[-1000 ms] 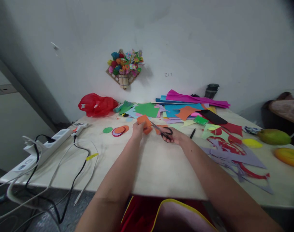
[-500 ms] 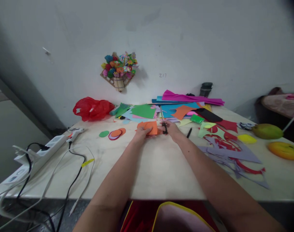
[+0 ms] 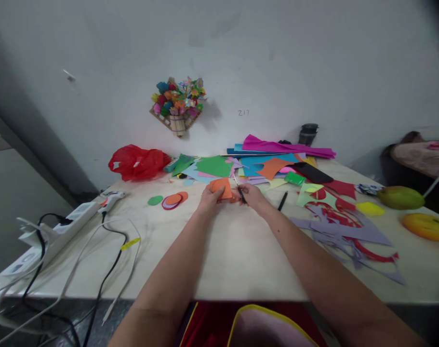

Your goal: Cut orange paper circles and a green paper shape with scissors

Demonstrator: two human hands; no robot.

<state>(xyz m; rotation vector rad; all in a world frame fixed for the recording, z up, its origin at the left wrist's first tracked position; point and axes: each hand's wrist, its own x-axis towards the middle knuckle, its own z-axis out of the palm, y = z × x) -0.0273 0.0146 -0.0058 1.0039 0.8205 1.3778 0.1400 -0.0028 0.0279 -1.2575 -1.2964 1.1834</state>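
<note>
My left hand [image 3: 207,199] pinches a piece of orange paper [image 3: 221,187] over the middle of the cream table [image 3: 222,250]. My right hand [image 3: 253,195] is closed round black-handled scissors [image 3: 240,191], whose blades point up and left at the orange paper's right edge. Cut paper circles [image 3: 170,199] in green, orange and purple lie to the left of my hands. A black pen [image 3: 282,201] lies just right of my right hand.
Coloured paper sheets [image 3: 255,161] pile at the table's back; red and purple scraps [image 3: 344,224] spread on the right. A red plastic bag [image 3: 138,162], a power strip with cables [image 3: 56,231] and a glue gun [image 3: 111,198] sit left. Mangoes [image 3: 400,196] lie far right.
The scissors swung from lying out to the right to standing upright at the paper, then tilted left. My left hand turned the orange paper.
</note>
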